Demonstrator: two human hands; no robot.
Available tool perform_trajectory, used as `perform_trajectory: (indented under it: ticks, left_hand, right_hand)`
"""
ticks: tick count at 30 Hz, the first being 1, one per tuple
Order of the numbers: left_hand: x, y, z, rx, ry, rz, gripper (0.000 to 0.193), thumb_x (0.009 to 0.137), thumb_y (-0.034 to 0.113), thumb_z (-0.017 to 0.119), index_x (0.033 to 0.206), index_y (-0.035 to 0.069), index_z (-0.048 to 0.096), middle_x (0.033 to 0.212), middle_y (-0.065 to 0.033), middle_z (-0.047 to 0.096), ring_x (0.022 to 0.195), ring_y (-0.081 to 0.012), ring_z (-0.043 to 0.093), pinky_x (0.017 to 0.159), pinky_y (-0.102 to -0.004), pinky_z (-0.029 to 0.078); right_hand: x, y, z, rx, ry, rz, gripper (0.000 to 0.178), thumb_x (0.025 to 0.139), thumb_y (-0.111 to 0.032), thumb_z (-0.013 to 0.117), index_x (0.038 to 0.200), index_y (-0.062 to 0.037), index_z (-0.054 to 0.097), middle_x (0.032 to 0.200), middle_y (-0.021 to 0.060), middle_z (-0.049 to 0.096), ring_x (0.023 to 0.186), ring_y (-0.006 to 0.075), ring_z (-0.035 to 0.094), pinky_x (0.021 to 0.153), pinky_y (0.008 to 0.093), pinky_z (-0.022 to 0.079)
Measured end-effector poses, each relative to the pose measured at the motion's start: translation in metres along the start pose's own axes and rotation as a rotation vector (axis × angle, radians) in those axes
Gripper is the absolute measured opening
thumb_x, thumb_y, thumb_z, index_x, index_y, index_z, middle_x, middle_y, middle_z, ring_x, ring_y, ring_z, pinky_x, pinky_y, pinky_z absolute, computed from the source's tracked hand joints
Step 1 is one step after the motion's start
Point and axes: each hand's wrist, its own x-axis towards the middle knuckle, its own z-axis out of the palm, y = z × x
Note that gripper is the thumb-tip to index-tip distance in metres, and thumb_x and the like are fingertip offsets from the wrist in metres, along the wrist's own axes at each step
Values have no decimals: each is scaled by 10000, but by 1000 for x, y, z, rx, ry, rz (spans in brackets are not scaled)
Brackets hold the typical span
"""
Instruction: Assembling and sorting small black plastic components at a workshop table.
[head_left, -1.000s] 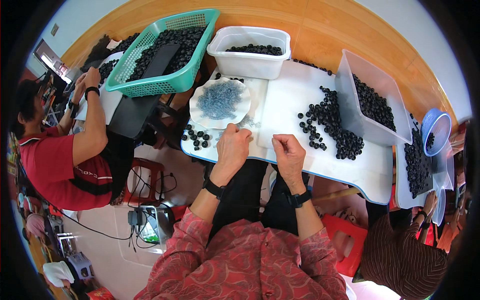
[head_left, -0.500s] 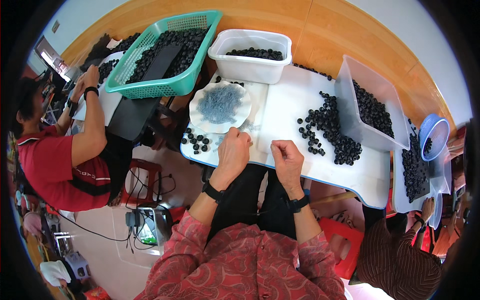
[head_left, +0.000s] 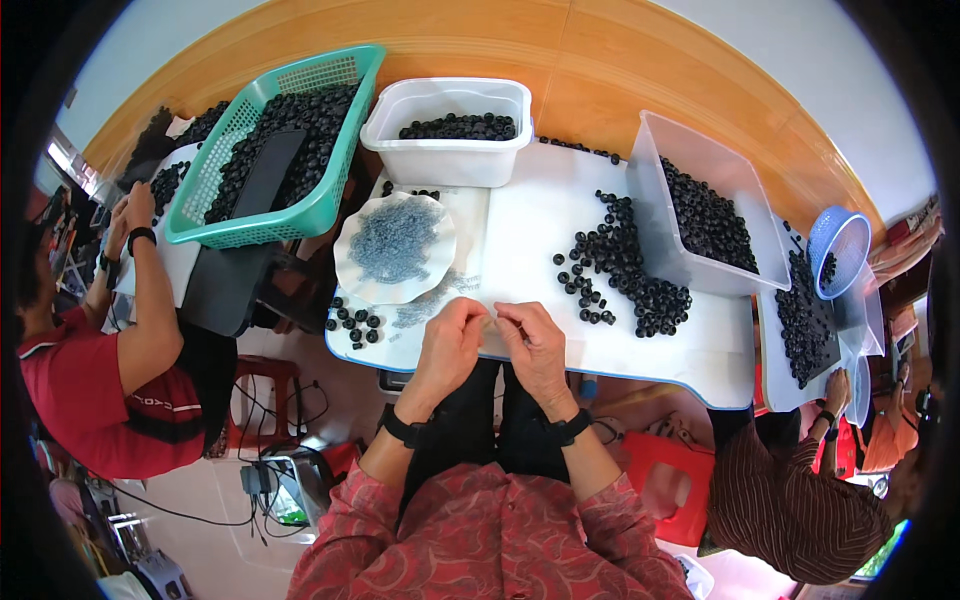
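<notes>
left hand (head_left: 452,340), right hand (head_left: 532,345), fingertips meeting

A green mesh basket (head_left: 262,150) heaped with small black parts sits at the far left, a flat dark slab lying on the heap. Beside it a white tub (head_left: 449,130) holds more of them. A clear bin (head_left: 700,205) stands tilted at the right, and a blue strainer (head_left: 838,245) lies beyond it. A person in a red shirt (head_left: 85,385) sits to the left, and another in a striped top (head_left: 790,500) sits at the lower right.
</notes>
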Motion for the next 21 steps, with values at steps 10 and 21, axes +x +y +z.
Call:
perform_trajectory:
  ticks: [10,21]
  left_hand:
    - [5,-6,5,-476,-163,-299,116,984,98,588,998,-6,639,794,-19,644,662,-68,593,570,-206,498]
    - [8,-7,10,-771,-171,-363,181,966,86,620,1114,-18,629,823,-54,673,675,-95,638,573,-228,537]
  right_hand:
    - [-2,3,-3,141,4,53,162,889,1,673,1050,-10,686,960,88,652,830,165,652,719,258,516]
    - [-1,9,-8,120,-38,58,163,892,-1,681,1055,-1,690,976,81,640,854,156,636,738,245,505]
